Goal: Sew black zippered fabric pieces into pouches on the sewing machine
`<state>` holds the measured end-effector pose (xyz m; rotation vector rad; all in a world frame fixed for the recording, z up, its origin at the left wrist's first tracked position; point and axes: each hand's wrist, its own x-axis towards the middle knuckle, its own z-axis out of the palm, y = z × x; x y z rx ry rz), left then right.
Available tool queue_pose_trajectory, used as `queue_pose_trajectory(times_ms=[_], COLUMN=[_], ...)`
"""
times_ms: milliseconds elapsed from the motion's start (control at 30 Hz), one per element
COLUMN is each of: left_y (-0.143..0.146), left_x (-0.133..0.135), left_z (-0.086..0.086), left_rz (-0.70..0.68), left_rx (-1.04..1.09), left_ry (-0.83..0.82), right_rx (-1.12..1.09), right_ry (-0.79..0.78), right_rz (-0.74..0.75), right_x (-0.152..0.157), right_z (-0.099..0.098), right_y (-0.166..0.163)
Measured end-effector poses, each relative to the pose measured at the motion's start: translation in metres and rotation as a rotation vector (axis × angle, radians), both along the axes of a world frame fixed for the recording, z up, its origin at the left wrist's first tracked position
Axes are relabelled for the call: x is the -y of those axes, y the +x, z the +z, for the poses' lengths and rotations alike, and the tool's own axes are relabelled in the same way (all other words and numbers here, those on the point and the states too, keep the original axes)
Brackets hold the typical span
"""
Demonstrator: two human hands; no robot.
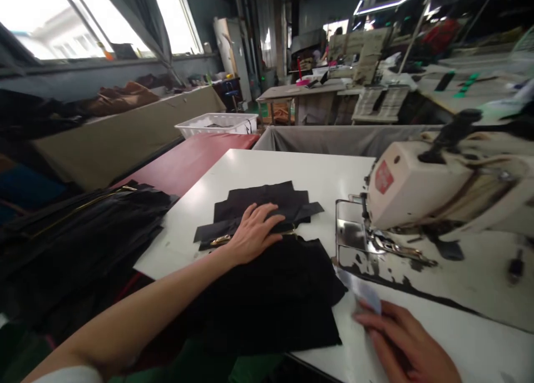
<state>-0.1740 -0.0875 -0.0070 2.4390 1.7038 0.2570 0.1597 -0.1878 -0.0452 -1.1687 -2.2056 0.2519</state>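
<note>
My left hand (256, 232) lies flat on black fabric pieces, its fingers spread over a strip with a gold-coloured zipper (221, 240). One black piece (262, 196) extends beyond my fingertips. A larger black piece (271, 299) spreads under my wrist and hangs over the near edge of the white table (267, 163). Low on the right, my right hand (411, 344) pinches a pale bluish-grey flat piece (361, 291), blurred, its kind unclear. That piece is close to the right edge of the black fabric.
To the right stands a cream sewing machine (421, 182) with a metal wire guard (337, 232). A pile of black pieces with gold zippers (83, 244) lies at left. Behind are a red surface (187, 160), a white plastic basket (217, 128) and a grey cloth-covered barrier (325, 140).
</note>
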Motion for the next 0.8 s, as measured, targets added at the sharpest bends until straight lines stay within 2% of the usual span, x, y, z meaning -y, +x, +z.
queue_pose_trajectory(times_ms=[100, 267, 333, 400, 467, 567, 667, 733, 800], left_y=[0.006, 0.012, 0.015, 0.018, 0.021, 0.024, 0.025, 0.025, 0.026], left_x=[0.005, 0.008, 0.015, 0.027, 0.043, 0.069, 0.080, 0.075, 0.062], left_z=[0.007, 0.011, 0.012, 0.019, 0.035, 0.077, 0.118, 0.128, 0.121], left_rz=[-0.109, -0.058, -0.023, 0.001, -0.016, -0.119, -0.206, -0.219, -0.196], left_rx=[-0.016, -0.057, -0.086, -0.092, -0.034, 0.141, 0.255, 0.285, 0.345], left_ry=[0.009, 0.034, 0.064, 0.087, 0.110, 0.132, 0.098, 0.043, -0.035], right_rx=[-0.022, -0.112, -0.153, -0.195, -0.228, -0.243, -0.388, -0.484, -0.555], right_ry=[-0.043, -0.094, -0.036, 0.074, 0.154, 0.065, 0.021, 0.040, -0.042], right_rz=[-0.054, -0.144, -0.215, -0.232, -0.151, -0.109, -0.012, -0.001, -0.015], right_x=[0.002, 0.009, 0.011, 0.009, 0.002, -0.011, -0.016, -0.015, -0.013], right_z=[0.012, 0.013, 0.019, 0.034, 0.056, 0.091, 0.110, 0.111, 0.105], right_y=[-0.008, -0.008, -0.007, -0.011, -0.023, -0.049, -0.071, -0.078, -0.079])
